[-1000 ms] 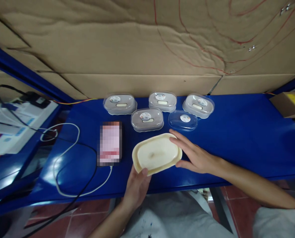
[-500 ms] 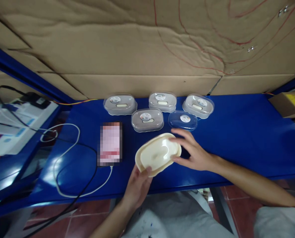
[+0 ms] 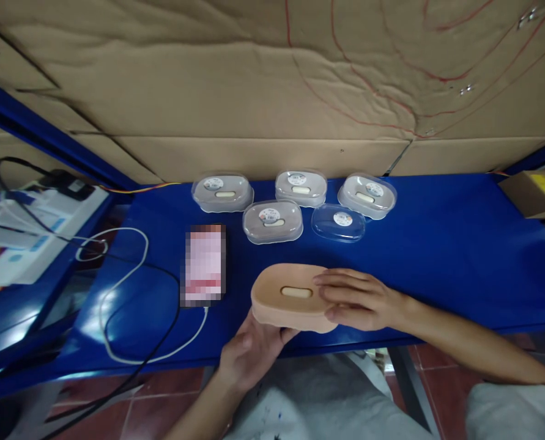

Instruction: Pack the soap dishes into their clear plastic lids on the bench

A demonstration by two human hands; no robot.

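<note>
1 peach box (image 3: 276, 305) (cream inset (image 3: 296, 293) on top), held over blue table (image 3: 456, 263), near side; left hand (image 3: 251, 348) cradling underside, right hand (image 3: 361, 299) gripping right end. Far: 4 grey boxes (image 3: 272, 226), 1 clear lid (image 3: 336, 227).

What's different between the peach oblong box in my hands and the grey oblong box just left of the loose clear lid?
The peach rounded oblong box has no lid, while the grey rounded oblong box has a clear plastic lid with a round white sticker. The peach box is held in your left hand and right hand; the grey box rests on the blue table. Both have a pale, pill-shaped inset on top.
</note>
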